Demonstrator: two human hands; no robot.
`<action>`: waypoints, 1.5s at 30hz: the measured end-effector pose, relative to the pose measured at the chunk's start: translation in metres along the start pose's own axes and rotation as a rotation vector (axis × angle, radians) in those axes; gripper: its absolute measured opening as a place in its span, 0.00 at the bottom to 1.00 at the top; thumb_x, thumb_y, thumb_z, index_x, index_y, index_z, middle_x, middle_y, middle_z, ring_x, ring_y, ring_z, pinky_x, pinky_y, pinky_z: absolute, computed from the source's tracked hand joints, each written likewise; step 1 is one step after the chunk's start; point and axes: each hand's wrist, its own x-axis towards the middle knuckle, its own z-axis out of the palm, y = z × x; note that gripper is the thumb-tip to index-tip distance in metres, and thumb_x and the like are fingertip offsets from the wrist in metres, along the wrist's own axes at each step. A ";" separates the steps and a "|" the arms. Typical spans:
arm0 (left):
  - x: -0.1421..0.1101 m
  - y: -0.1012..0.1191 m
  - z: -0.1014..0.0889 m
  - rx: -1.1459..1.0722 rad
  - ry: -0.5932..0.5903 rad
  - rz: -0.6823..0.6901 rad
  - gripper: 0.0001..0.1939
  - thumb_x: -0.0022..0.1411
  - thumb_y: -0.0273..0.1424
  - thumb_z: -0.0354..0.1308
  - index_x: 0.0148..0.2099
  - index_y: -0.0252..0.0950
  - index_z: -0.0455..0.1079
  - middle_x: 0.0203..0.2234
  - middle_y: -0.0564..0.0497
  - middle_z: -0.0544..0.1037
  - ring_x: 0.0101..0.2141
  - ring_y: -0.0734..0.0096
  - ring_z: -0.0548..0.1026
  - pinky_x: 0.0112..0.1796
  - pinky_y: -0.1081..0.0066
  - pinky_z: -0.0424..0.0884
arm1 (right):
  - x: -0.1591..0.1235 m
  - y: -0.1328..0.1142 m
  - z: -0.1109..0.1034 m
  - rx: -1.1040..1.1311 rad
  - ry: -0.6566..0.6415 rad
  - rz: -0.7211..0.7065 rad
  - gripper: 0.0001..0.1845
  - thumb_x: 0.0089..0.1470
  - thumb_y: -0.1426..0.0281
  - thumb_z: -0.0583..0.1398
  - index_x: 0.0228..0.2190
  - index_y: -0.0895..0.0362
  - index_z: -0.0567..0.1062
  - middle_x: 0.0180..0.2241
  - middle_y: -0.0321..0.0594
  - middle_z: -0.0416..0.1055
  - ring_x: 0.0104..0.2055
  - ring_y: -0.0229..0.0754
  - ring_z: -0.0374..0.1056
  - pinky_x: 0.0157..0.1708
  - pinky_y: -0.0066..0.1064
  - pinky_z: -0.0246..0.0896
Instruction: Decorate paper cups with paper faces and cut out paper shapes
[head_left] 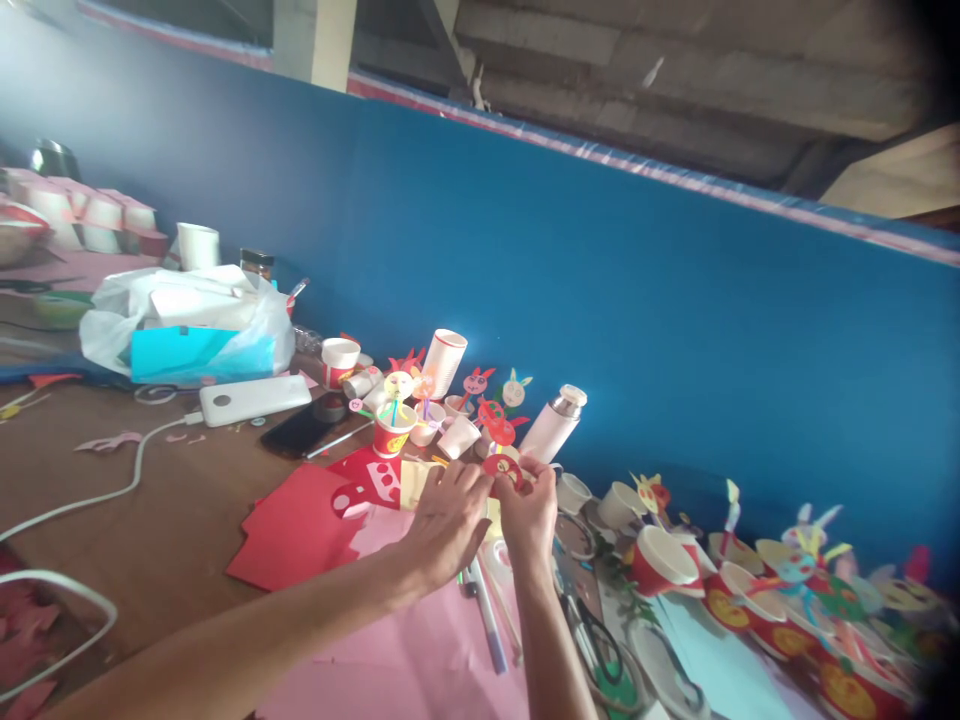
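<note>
A small red paper cutout (pixel 501 468) with a pale mark in its middle is pinched between the thumb and fingers of my right hand (pixel 532 505). My left hand (pixel 452 512) is at its left edge, fingers bent around toward it; its fingertips are partly hidden. Below the hands lie a marker pen (pixel 489 625) and pink paper sheets (pixel 405 640). Red paper (pixel 289 535) with punched round holes spreads left of my left hand. Just behind the hands stand paper cups (pixel 390 437) with paper faces on stems, and a white thermos bottle (pixel 553 425).
Black-handled scissors (pixel 596 630) lie right of my right forearm. Several decorated red cups (pixel 664 560) line the right side. On the left are a white power bank (pixel 255 400) with a cable, a dark phone (pixel 300 430) and a plastic bag (pixel 112 320). A blue wall (pixel 600 300) stands behind.
</note>
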 end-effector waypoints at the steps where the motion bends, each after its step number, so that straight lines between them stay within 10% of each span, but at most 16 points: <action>1: 0.002 0.002 0.001 0.004 0.006 -0.004 0.18 0.55 0.26 0.53 0.50 0.35 0.62 0.43 0.45 0.69 0.43 0.57 0.65 0.43 0.59 0.60 | 0.001 0.000 0.000 -0.009 0.013 0.011 0.18 0.39 0.67 0.61 0.37 0.54 0.67 0.29 0.36 0.72 0.32 0.43 0.68 0.31 0.31 0.62; 35: 0.030 -0.008 0.033 0.007 0.243 0.054 0.12 0.65 0.26 0.45 0.33 0.33 0.70 0.29 0.47 0.74 0.34 0.63 0.68 0.38 0.62 0.58 | 0.008 0.010 -0.001 -0.027 0.073 0.075 0.22 0.43 0.59 0.62 0.38 0.58 0.67 0.34 0.40 0.71 0.32 0.41 0.68 0.32 0.31 0.63; 40: 0.035 -0.021 0.025 -0.324 0.261 -0.021 0.07 0.58 0.25 0.52 0.34 0.33 0.72 0.30 0.47 0.75 0.37 0.63 0.71 0.42 0.64 0.61 | 0.004 -0.008 -0.009 0.115 0.055 0.102 0.23 0.47 0.54 0.60 0.40 0.57 0.67 0.33 0.39 0.72 0.32 0.41 0.68 0.32 0.31 0.62; 45: 0.038 -0.041 0.006 -1.087 -0.022 -0.352 0.11 0.51 0.33 0.61 0.36 0.31 0.73 0.27 0.48 0.76 0.31 0.65 0.73 0.32 0.70 0.65 | 0.005 -0.017 -0.011 0.375 0.010 0.066 0.20 0.47 0.61 0.63 0.40 0.55 0.64 0.35 0.35 0.69 0.35 0.38 0.69 0.36 0.30 0.62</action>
